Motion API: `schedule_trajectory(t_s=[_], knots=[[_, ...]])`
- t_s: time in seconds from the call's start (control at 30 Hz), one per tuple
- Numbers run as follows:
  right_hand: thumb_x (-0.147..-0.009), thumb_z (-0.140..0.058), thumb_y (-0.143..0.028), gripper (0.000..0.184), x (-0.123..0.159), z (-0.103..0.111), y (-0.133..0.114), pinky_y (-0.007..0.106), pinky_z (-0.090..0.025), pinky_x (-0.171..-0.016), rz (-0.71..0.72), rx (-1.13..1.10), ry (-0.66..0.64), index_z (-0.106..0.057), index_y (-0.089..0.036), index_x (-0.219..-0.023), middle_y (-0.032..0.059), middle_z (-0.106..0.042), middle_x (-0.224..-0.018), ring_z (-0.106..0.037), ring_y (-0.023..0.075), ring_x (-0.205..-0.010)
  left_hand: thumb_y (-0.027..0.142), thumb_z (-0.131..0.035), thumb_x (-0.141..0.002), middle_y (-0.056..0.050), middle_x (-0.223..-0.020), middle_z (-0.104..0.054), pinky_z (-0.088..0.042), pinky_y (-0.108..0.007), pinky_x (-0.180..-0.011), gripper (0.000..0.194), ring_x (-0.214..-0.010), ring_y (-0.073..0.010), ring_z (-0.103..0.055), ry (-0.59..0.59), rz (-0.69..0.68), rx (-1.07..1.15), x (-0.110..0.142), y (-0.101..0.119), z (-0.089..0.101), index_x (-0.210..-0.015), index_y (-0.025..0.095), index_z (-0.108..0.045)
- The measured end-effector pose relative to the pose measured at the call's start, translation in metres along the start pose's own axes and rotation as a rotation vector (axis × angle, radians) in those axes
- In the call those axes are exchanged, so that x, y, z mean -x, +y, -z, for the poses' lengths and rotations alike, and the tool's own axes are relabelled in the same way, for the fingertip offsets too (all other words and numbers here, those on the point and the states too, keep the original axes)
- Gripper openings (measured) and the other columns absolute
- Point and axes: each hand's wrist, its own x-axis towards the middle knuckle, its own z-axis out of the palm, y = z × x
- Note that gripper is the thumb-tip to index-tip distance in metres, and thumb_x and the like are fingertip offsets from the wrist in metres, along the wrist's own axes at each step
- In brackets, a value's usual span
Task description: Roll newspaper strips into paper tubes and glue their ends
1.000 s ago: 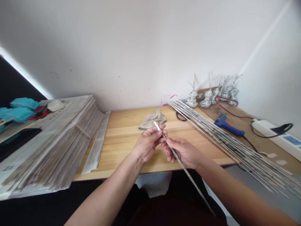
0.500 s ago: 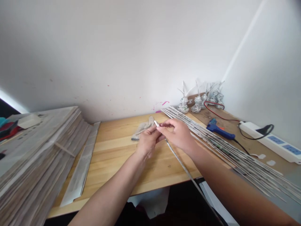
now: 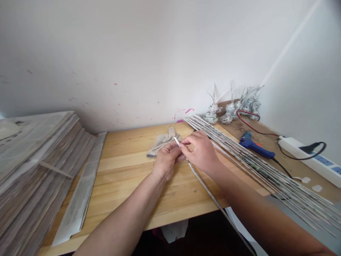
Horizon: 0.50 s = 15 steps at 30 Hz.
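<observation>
Right hand (image 3: 201, 151) now up at the paper stick (image 3: 201, 181)'s white tip

Stick slants down past the table (image 3: 119, 185) edge. Left fingers pinch its upper end; right fingertips, higher than a second ago, close beside them. Both hands thus share one end. Cloth (image 3: 159, 145) just behind.

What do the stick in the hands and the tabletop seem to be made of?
The stick looks like tightly rolled printed paper, matt and pale, with grey speckles along it, though coated or not I can't tell. The tabletop seems to be wood or wood-look board, smooth with a soft sheen, showing yellow-brown grain bands.
</observation>
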Motion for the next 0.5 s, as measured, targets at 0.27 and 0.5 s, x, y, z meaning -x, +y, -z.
schedule_trajectory(t_s=[0.27, 0.5], knots=[[-0.084, -0.062, -0.028, 0.011, 0.003, 0.003, 0.000, 0.033, -0.043, -0.079, -0.131, -0.174, -0.021, -0.066, -0.021, -0.076, 0.0036, -0.069, -0.080, -0.061, 0.0192, -0.081, 0.013, -0.075, -0.073, -0.008, -0.080, -0.072, -0.055, -0.019, -0.061, 0.015, -0.065, -0.0107, -0.066, 0.035, 0.083, 0.028, -0.001, 0.000, 0.001, -0.087, 0.009, -0.072], [-0.085, -0.060, -0.030, 0.014, 0.024, 0.049, 0.012, 0.033, -0.044, -0.077, -0.136, -0.103, -0.153, -0.070, -0.020, -0.085, 0.0056, -0.071, -0.089, -0.062, 0.0203, -0.086, 0.010, -0.075, -0.073, -0.009, -0.080, -0.072, -0.058, -0.020, -0.061, 0.017, -0.071, -0.0160, -0.071, 0.054, 0.122, 0.065, 0.000, 0.000, 0.000, -0.088, 0.009, -0.066]])
